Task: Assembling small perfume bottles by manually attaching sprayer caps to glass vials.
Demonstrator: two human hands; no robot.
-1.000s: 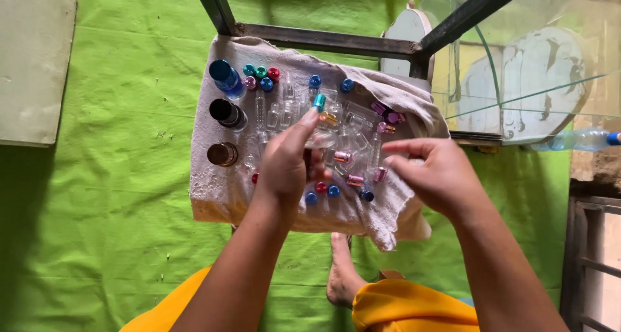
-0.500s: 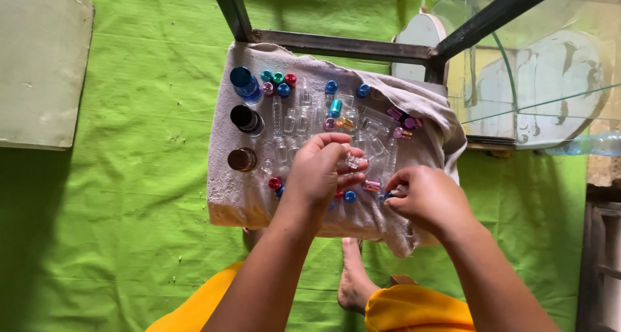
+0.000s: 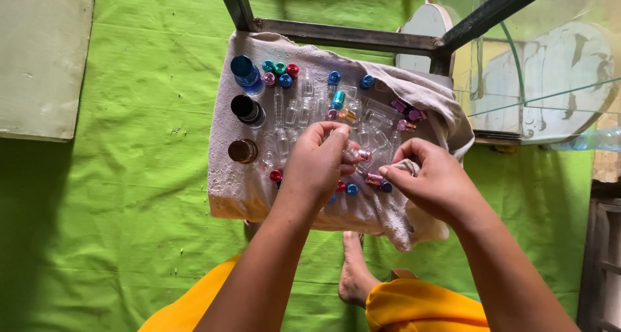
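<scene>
The left hand (image 3: 317, 170) pinches a small clear vial (image 3: 354, 153) with a pink cap over a beige towel (image 3: 239, 183). The right hand (image 3: 436, 183) grips the towel's fold just right. More vials lie farther off on green cloth (image 3: 129, 209).

Both forearms bare with no sleeves, left hand (image 3: 315, 170) and right hand (image 3: 435, 183) without rings or gloves, bright yellow-orange garment (image 3: 427, 309) over the knees, one bare foot (image 3: 354, 274).
</scene>
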